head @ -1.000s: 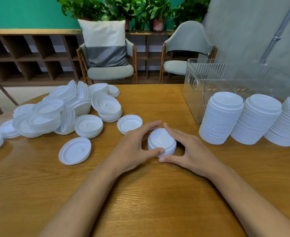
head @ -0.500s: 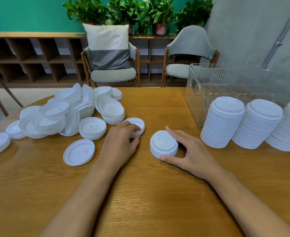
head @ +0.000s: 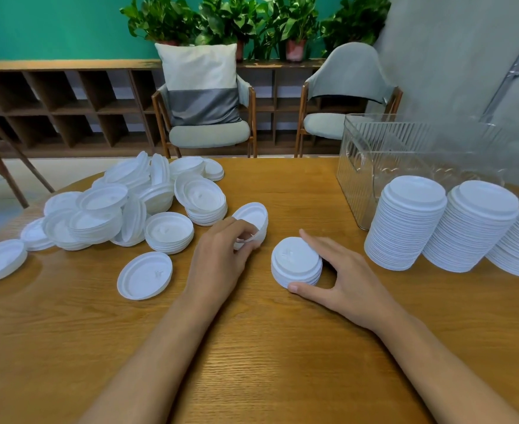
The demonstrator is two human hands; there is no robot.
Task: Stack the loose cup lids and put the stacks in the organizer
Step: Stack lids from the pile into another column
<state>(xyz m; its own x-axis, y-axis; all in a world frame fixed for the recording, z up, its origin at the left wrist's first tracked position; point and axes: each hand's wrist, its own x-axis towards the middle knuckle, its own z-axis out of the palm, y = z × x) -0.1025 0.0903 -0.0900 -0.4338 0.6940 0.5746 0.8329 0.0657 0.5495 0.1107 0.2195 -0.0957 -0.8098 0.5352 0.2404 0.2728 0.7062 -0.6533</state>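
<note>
Cup lids, white and thin, fill this head-camera view of a wooden table (head: 252,347). A loose pile (head: 123,209) sprawls at the left, with a single lid (head: 145,275) lying flat just in front of it. Three tall stacks (head: 405,221) stand at the right, in front of a clear ribbed organizer (head: 389,154) that does not yet hold them.

In the middle sits a short stack (head: 296,261). The right hand (head: 344,276) is spread wide around it, thumb against the near base and straight fingers along the far side, steadying rather than squeezing. Just left of it, the left hand (head: 218,258) curls its fingers round the rim of a lifted lid (head: 252,217), which is tilted up on edge with its hollow side showing.

These lids look very light and slightly springy, probably slick plastic. They likely nest snugly and slide off one another if nudged. The rim is the sensible place to pinch one. A tall stack would want a hand on each side, low down, since it could lean or spill.

Half a second earlier that same lid lay flat on the table under the left hand; it has since been tipped up. A second ago both hands cupped the short stack together. The right hand has stayed beside it.
</note>
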